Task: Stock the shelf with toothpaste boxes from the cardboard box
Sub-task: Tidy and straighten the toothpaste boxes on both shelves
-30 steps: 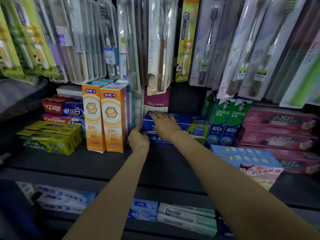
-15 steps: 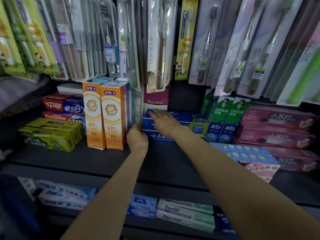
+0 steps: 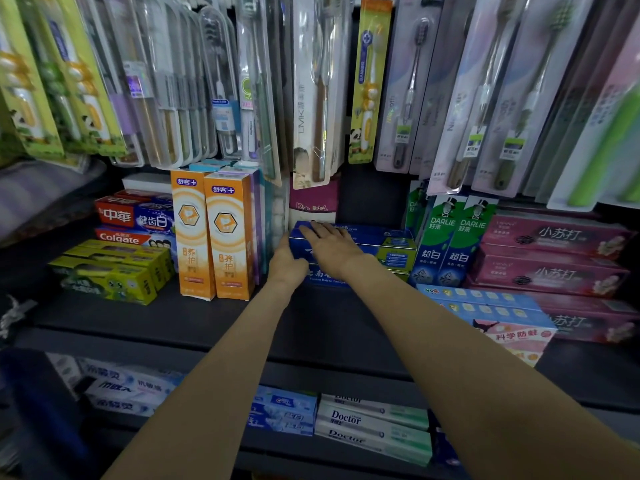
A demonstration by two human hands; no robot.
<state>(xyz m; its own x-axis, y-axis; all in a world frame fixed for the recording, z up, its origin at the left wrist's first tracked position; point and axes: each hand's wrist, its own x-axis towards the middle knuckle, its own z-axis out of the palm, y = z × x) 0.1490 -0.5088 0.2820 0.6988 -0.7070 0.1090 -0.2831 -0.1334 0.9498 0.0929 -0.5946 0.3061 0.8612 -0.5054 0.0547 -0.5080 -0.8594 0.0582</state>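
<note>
A stack of blue toothpaste boxes [image 3: 381, 245] lies flat in the middle of the dark shelf [image 3: 329, 323]. My right hand [image 3: 332, 242] rests flat on the top box, fingers straight and pointing left and back. My left hand [image 3: 287, 263] presses against the left end of the stack, beside the upright orange boxes [image 3: 228, 237]; its fingertips are hidden between the boxes. The cardboard box is out of view.
Green Darlie boxes [image 3: 446, 244] stand right of the stack, with pink boxes [image 3: 554, 258] and light blue boxes [image 3: 491, 310] beyond. Yellow-green boxes [image 3: 110, 271] lie at the left. Toothbrush packs [image 3: 311, 98] hang low overhead. A lower shelf holds Doctor boxes [image 3: 370, 424].
Both hands stay on the blue stack and have shifted slightly deeper into the shelf. Nothing was taken hold of or let go.
</note>
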